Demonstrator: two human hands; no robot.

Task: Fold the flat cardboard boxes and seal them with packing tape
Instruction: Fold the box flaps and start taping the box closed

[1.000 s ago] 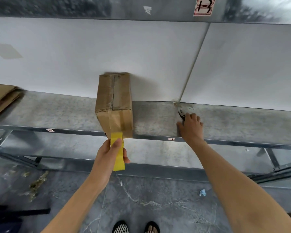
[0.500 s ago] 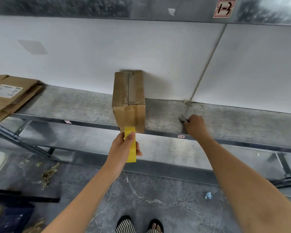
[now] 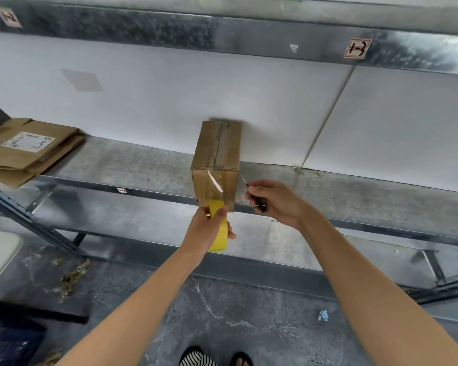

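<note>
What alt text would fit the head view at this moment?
The left hand holds a yellow tape roll at the bottom edge of a cardboard box on a metal shelf, clear tape stretched up its front; the right hand holds a small blade beside it. Flattened cardboard lies farther left.

Body parts in view: two arms and two feet.

1. Arms. The left forearm (image 3: 132, 299) occupies the lower left of the frame and the right forearm (image 3: 368, 273) the lower right. Both are bare from the frame edge to the wrist. The left hand (image 3: 209, 228) and right hand (image 3: 278, 202) are bare.

2. Footwear, bottom centre, cut off by the frame edge. The left sandal (image 3: 196, 359) has a black-and-white striped upper. The right sandal (image 3: 239, 358) is dark and open-fronted, with toes showing.
</note>
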